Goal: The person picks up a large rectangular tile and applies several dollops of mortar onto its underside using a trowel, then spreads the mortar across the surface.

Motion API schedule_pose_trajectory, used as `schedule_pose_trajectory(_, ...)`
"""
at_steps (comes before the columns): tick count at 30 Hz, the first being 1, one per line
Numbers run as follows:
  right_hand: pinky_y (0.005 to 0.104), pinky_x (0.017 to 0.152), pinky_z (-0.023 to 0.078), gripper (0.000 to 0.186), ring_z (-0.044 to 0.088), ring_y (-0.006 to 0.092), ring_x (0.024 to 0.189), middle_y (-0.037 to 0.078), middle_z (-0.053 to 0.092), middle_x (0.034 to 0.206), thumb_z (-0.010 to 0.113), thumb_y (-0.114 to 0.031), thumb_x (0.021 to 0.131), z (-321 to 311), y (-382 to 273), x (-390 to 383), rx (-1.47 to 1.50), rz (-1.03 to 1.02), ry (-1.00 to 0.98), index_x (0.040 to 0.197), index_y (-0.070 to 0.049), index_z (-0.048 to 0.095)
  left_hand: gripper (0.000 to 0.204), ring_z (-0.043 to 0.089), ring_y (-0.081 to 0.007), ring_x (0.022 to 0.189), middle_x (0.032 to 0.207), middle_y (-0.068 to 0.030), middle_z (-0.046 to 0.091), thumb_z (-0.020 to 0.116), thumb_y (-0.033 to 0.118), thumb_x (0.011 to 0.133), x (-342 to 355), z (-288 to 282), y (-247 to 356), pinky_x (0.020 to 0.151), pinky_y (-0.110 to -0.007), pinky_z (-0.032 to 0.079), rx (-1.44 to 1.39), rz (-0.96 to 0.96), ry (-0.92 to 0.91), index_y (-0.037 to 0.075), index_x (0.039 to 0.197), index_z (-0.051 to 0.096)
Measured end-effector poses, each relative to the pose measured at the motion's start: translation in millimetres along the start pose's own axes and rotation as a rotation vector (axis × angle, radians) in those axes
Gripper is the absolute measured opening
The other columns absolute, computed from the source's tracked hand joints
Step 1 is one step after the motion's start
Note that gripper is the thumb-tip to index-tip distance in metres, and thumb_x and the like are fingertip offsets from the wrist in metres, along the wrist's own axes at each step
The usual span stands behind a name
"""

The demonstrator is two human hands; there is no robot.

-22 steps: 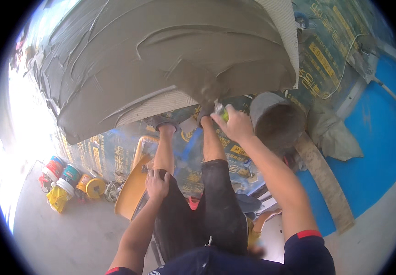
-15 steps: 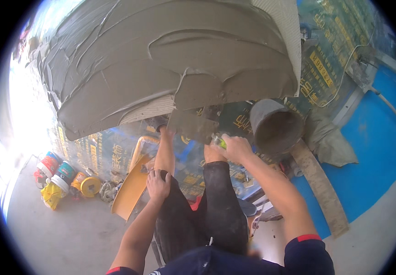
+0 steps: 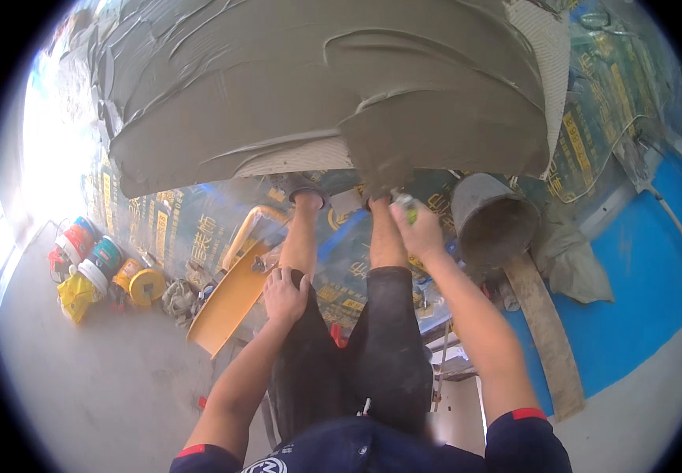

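A large ribbed off-white slab (image 3: 309,158) lies ahead of me, its face mostly coated in wet grey mortar (image 3: 230,110) with curved ridges. Bare ribbed strips show at its near edge and far right. Closed around the handle, my right hand (image 3: 421,230) grips a trowel (image 3: 406,203) whose handle is partly light green. Its mortar-smeared blade lies against the slab's near edge, hard to tell from the coating. My left hand (image 3: 285,297) rests on my left knee with its fingers laid out and nothing in it.
A grey bucket (image 3: 492,217) lies tipped toward me right of my hand, beside a grey sack (image 3: 573,256) and a dirty plank (image 3: 546,339). To the left are a yellow channel-shaped piece (image 3: 226,315), several small tubs (image 3: 106,254) and a yellow bag (image 3: 77,297).
My right hand has moved the trowel forward and slightly right, up onto the slab's near edge. The whole view has shifted a little. My left hand stays on the knee.
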State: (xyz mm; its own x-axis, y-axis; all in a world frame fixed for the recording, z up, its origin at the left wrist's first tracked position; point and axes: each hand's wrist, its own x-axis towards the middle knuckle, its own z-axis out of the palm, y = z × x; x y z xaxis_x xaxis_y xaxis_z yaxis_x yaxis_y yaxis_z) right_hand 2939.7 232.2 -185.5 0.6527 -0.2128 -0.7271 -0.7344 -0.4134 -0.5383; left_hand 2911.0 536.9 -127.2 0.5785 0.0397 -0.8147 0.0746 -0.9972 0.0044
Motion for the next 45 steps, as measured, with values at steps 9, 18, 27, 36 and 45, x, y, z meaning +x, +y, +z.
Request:
schedule_pose_trajectory(9,0.0507,0.069,0.050,0.066,0.064,0.0433,0.079,0.026,0.064,0.077,0.054,-0.061,0.084,38.9,-33.6,-11.6,-0.350,-0.218,-0.207,0.104,0.001,0.059,0.044,0.052,-0.0359,0.109,0.109,-0.0200,0.056,0.059,0.040,0.086,0.5,-2.4,-13.0,0.093,-0.046,0.040,-0.069,0.007,0.034,0.002,0.109,0.054)
schedule_pose_trajectory(18,0.0473,0.066,0.051,0.053,0.065,0.0397,0.076,0.022,0.065,0.078,0.058,-0.053,0.085,82.6,-40.7,8.3,-0.479,-0.335,-0.098,0.098,-0.001,0.059,0.050,0.050,-0.0373,0.112,0.115,-0.0218,0.056,0.059,0.040,0.086,3.4,3.3,-15.3,0.097,-0.046,0.037,-0.147,0.016,0.023,0.001,0.116,0.052)
schedule_pose_trajectory(27,0.0439,0.081,0.050,0.052,0.064,0.0396,0.094,0.025,0.066,0.096,0.056,-0.051,0.086,40.7,-39.9,-12.5,0.037,0.023,-0.019,0.097,-0.001,0.062,0.053,0.050,-0.0360,0.115,0.118,-0.0210,0.056,0.058,0.041,0.087,1.3,-2.1,-25.0,0.098,-0.045,0.038,-0.201,0.014,0.025,0.001,0.120,0.051)
schedule_pose_trajectory(36,0.0493,0.077,0.050,0.067,0.064,0.0438,0.087,0.027,0.065,0.085,0.049,-0.062,0.086,168.2,-105.5,-4.3,-0.173,-0.066,-0.241,0.109,0.000,0.059,0.049,0.053,-0.0359,0.110,0.113,-0.0204,0.057,0.059,0.039,0.086,6.3,-4.7,-43.3,0.095,-0.046,0.040,-0.300,0.005,0.040,0.001,0.116,0.052)
schedule_pose_trajectory(45,0.0499,0.079,0.050,0.074,0.065,0.0426,0.088,0.029,0.066,0.093,0.045,-0.061,0.089,256.7,-192.2,-3.6,-0.360,-0.276,-0.501,0.127,0.001,0.051,0.048,0.053,-0.0372,0.108,0.111,-0.0206,0.057,0.061,0.036,0.083,9.9,-8.9,-61.1,0.094,-0.047,0.039,-0.439,0.037,0.079,0.000,0.114,0.051)
